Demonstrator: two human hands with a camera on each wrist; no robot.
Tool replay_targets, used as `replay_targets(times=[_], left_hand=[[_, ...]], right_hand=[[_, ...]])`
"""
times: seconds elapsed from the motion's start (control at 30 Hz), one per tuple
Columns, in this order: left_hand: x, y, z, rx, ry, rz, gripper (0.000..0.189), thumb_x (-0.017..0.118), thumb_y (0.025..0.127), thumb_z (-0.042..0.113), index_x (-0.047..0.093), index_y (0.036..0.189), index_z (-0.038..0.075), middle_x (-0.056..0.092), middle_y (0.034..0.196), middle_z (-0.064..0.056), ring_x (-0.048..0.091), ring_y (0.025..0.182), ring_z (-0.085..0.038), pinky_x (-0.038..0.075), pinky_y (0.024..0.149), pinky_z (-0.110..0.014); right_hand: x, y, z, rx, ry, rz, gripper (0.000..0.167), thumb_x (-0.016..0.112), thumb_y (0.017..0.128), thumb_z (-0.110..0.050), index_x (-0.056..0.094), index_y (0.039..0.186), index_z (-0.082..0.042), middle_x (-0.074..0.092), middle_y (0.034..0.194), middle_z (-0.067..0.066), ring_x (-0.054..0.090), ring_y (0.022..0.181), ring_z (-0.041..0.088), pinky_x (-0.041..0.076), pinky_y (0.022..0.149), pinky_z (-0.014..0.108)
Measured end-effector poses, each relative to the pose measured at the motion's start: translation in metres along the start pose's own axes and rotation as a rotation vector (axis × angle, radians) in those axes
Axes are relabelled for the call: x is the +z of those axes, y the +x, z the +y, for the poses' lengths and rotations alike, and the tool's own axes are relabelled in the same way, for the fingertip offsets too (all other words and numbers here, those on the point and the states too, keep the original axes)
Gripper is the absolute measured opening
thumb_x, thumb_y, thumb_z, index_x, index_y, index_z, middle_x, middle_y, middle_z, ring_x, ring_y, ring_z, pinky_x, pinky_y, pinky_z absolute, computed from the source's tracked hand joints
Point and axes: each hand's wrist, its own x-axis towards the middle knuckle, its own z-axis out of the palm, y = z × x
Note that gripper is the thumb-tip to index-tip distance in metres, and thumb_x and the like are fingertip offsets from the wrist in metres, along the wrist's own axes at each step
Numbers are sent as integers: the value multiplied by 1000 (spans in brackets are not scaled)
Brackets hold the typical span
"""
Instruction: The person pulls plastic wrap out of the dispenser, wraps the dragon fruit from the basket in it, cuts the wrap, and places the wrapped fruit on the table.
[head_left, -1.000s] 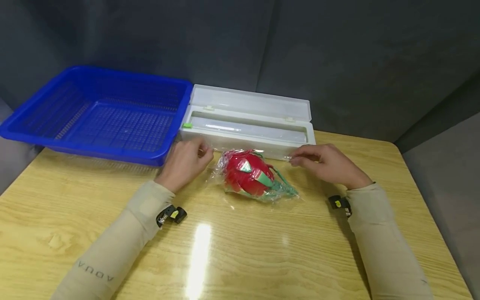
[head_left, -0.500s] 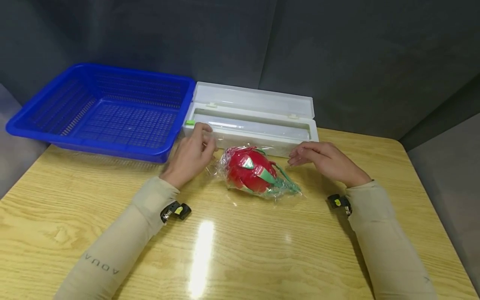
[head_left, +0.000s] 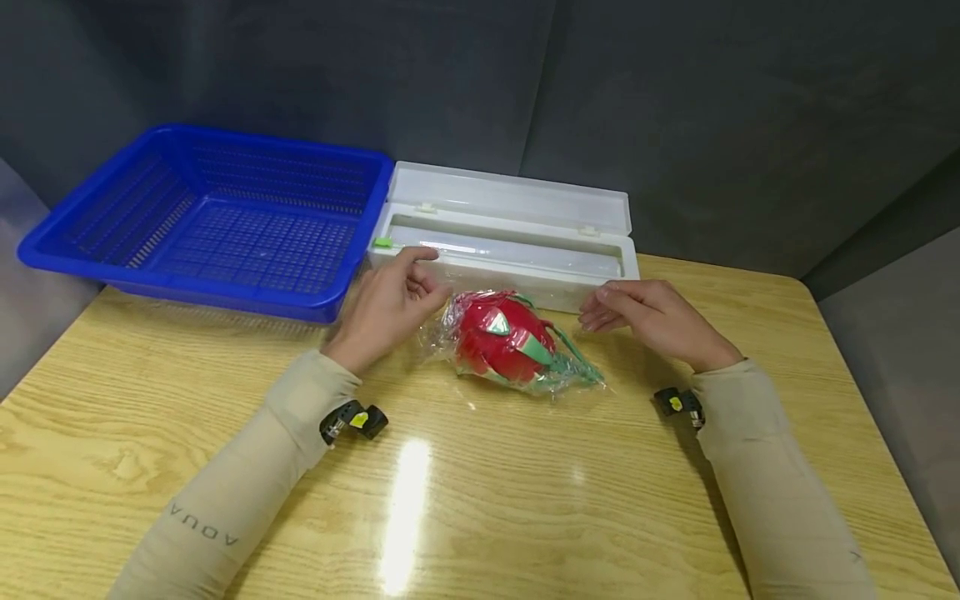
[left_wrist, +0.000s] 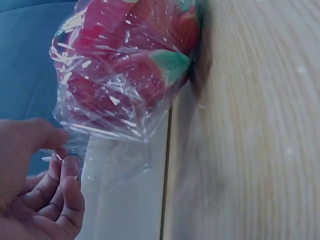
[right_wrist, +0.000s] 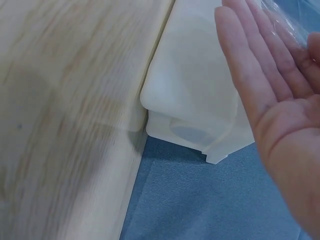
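A red dragon fruit with green-tipped scales lies on the table, wrapped in crinkled clear cling film. My left hand is just left of it. In the left wrist view, its thumb and curled fingertips pinch loose film that trails from the fruit; in the head view its index finger reaches toward the box. To the fruit's right, my right hand holds nothing, with its fingers straight in the right wrist view, beside the front of a white cling film dispenser. Film shows behind its fingers.
The dispenser's lid stands up; a white roll and a green slider are at its top. Left of it is a blue plastic basket. A dark curtain hangs behind the wooden table.
My left hand has shifted forward and right, its index finger lifting in front of the dispenser. My right hand has let go of the film, its fingers straightening. The fruit stays in place.
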Motion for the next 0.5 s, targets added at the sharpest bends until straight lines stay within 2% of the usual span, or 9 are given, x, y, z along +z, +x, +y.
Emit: replay_targets(times=[0.13, 0.23, 0.37, 0.5], left_hand=[[0, -1, 4, 25, 23, -22, 30, 67, 99, 30, 72, 120, 9, 75, 93, -5, 71, 87, -20, 59, 80, -35], [-1, -3, 6, 47, 32, -20, 24, 67, 100, 29, 76, 111, 10, 74, 92, -5, 69, 86, -20, 58, 79, -34], [-2, -4, 9, 61, 16, -21, 22, 65, 101, 28, 75, 110, 11, 77, 102, -7, 73, 92, -22, 60, 85, -37], [-4, -6, 12, 78, -4, -25, 23, 64, 102, 28, 75, 114, 12, 79, 111, -8, 77, 91, -22, 63, 83, -37]], right_hand=[[0, -1, -1, -9, 47, 5, 40, 44, 112, -27, 70, 116, 3, 75, 113, 22, 77, 100, 20, 63, 87, 27], [-2, -1, -2, -24, 69, -4, 41, 43, 112, -25, 69, 118, 6, 74, 113, 26, 77, 99, 18, 63, 86, 27], [-3, -3, -5, -32, 85, -19, 41, 43, 112, -25, 68, 119, 7, 73, 114, 29, 78, 98, 16, 63, 84, 27], [-3, -4, -9, -34, 83, -23, 40, 44, 112, -23, 69, 119, 7, 73, 115, 30, 77, 97, 15, 64, 84, 27]])
